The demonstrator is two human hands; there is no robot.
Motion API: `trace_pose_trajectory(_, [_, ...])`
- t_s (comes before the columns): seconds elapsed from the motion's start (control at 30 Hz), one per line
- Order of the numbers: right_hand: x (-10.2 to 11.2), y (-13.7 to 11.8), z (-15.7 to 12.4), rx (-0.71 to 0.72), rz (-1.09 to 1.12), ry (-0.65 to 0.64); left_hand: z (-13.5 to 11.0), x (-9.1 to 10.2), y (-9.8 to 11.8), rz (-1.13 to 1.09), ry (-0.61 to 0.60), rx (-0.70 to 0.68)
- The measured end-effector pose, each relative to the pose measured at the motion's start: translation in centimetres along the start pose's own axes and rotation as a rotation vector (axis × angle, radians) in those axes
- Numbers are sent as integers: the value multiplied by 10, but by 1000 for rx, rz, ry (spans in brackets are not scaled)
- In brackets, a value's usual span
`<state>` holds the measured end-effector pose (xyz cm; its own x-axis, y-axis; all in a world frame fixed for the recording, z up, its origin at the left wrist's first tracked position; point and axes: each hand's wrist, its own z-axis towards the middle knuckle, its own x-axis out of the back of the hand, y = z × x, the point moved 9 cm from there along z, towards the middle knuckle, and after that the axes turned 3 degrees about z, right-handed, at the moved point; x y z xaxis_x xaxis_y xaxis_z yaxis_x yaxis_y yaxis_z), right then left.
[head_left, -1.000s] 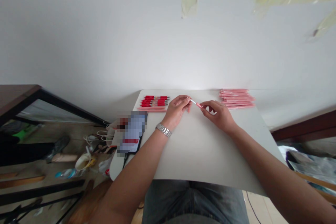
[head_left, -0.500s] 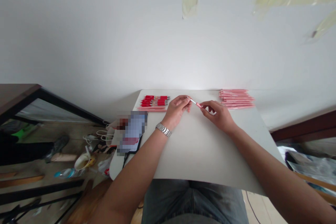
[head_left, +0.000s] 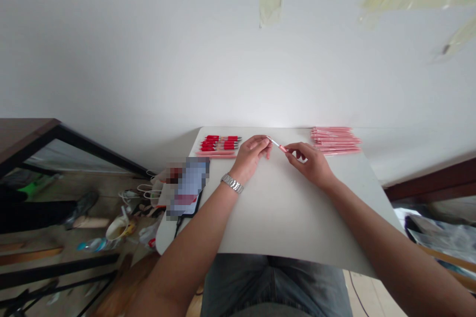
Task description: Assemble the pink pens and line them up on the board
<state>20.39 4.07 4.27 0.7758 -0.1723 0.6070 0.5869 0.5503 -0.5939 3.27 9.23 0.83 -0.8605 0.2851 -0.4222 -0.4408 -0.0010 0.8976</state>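
Observation:
A slim pink-and-white pen (head_left: 275,143) is stretched between my two hands above the table. My left hand (head_left: 255,151), with a metal watch at the wrist, pinches its white end. The pink end sits between the thumb and fingers of my right hand (head_left: 307,160). Left of my left hand lie several red pens (head_left: 220,143) in a row, with slim pink pens (head_left: 215,154) just in front of them. Behind my right hand is a pile of similar pink pens (head_left: 334,139).
A white table (head_left: 282,218) stands against the wall. A phone (head_left: 189,185), blurred out, rests at its left edge with a cable attached. On the floor to the left are a cup (head_left: 116,229), a bottle (head_left: 92,245) and white cables (head_left: 147,189).
Both hands hold the pen in almost the same pose. The whole view has shifted very slightly; nothing has been taken up or let go.

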Motion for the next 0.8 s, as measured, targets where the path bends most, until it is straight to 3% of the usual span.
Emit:
trace_pose_trajectory(0.13, [3, 1, 0, -11, -5, 24, 1, 11, 7, 100, 106, -46])
trace_pose_trajectory(0.23, [5, 3, 0, -30, -10, 43, 1, 22, 17, 308, 183, -147])
trace_pose_trajectory(0.33, [6, 4, 0, -54, -13, 55, -2, 23, 27, 551, 186, -248])
trace_pose_trajectory(0.57, [8, 5, 0, -74, -1, 68, -12, 1, 44, 1086, 109, -420])
trace_pose_trajectory(0.8, [8, 4, 0, -73, 1, 76, -12, -7, 33, 1290, 14, -402])
